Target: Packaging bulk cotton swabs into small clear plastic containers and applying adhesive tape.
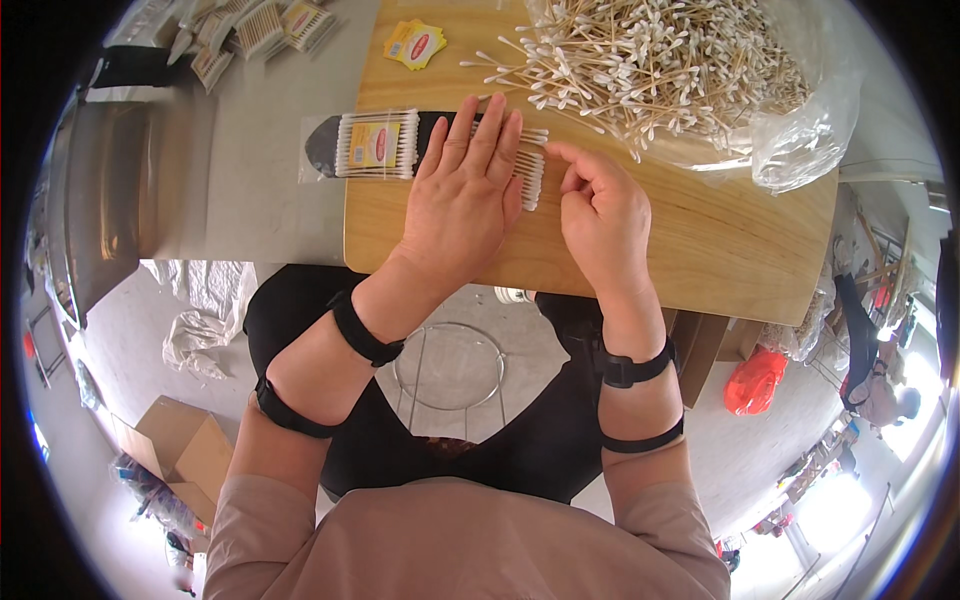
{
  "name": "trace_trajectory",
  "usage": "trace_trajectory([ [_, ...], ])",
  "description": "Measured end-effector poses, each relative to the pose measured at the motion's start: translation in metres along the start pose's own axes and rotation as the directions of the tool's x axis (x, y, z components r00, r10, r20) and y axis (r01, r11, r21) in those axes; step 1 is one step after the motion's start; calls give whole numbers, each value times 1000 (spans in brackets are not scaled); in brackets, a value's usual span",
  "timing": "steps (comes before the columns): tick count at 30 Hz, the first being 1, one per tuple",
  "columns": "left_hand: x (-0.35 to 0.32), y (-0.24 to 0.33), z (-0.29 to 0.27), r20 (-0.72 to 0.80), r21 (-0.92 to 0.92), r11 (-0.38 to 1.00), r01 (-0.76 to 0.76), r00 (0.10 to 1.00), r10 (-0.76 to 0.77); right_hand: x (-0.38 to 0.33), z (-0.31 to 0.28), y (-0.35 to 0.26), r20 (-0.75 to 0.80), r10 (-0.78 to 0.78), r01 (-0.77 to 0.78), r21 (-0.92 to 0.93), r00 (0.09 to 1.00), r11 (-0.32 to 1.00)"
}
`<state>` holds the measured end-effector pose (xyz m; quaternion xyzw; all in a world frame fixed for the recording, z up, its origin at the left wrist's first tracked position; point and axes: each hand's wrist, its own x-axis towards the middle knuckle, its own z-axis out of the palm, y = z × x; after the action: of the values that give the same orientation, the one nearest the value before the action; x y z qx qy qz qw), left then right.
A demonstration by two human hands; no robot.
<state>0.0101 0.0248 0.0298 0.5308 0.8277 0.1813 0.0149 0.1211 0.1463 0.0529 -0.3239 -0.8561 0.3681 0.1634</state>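
My left hand (464, 190) lies flat, fingers stretched out, over a row of cotton swabs (528, 180) and a black strip (427, 135) on the wooden board. White swab tips stick out past its right side. Beside it on the left, a clear plastic pack of cotton swabs (405, 145) with a yellow label card (374, 144) sits on the strip's rounded end. My right hand (607, 215) is curled, its index finger reaching to the right ends of the swab row. Nothing shows in its fingers, though the palm side is partly hidden.
A large heap of loose cotton swabs (660, 65) spreads from a clear plastic bag (800, 150) at the far right. Yellow label cards (414, 44) lie at the board's far left. Filled swab packs (262, 30) rest on the grey table (270, 180). A metal stool (450, 365) stands below.
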Motion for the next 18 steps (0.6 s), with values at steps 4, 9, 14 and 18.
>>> trace_trajectory([
  [4, 0, 0, 0, 6, -6, 1000, 3, 1000, -3, 1, 1, 0, -14, 17, -18, -23, 1000, 1000],
  [9, 0, 0, 0, -6, 19, 1000, -3, 1000, 3, 3, 1, -3, -3, -47, 47, -70, 999, 996],
  [14, 0, 0, -1, 1, 13, 1000, -17, 1000, 17, 13, 1, 2, -34, -314, 307, -142, 949, 941],
  [18, -1, 0, -1, -14, 7, 1000, -15, 1000, 15, 18, -7, 10, -3, -299, 294, -165, 954, 941],
])
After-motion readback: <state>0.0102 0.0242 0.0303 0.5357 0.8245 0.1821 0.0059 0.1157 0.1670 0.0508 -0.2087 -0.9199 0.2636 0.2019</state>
